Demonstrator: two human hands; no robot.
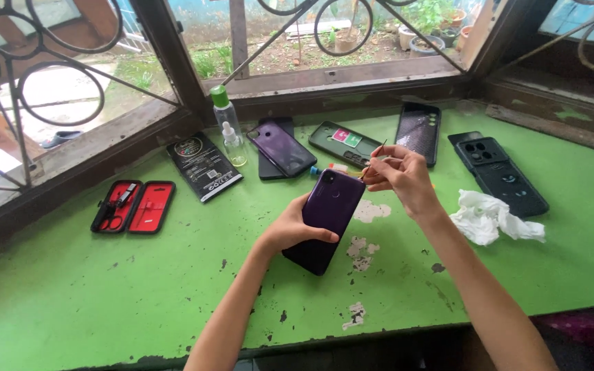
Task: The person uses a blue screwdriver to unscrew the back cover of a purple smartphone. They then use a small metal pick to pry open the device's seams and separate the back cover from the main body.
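Phone (326, 220) lies back-up on the table (104, 288), long axis running away from the person, left hand (293, 230) clamped on it. Right hand (400, 175) (fingers pinched on a thin tool (374, 158)) hovers just beyond its far end.

Glossy purple phone (326, 218) gleams above a chipped, matt green-painted table (104, 288), crumpled white tissue paper (493, 216) beside rough weathered wooden window frame (352, 75).

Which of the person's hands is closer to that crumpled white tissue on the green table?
Right. The right hand is just left of the tissue; the left hand, gripping the purple phone, is farther left.
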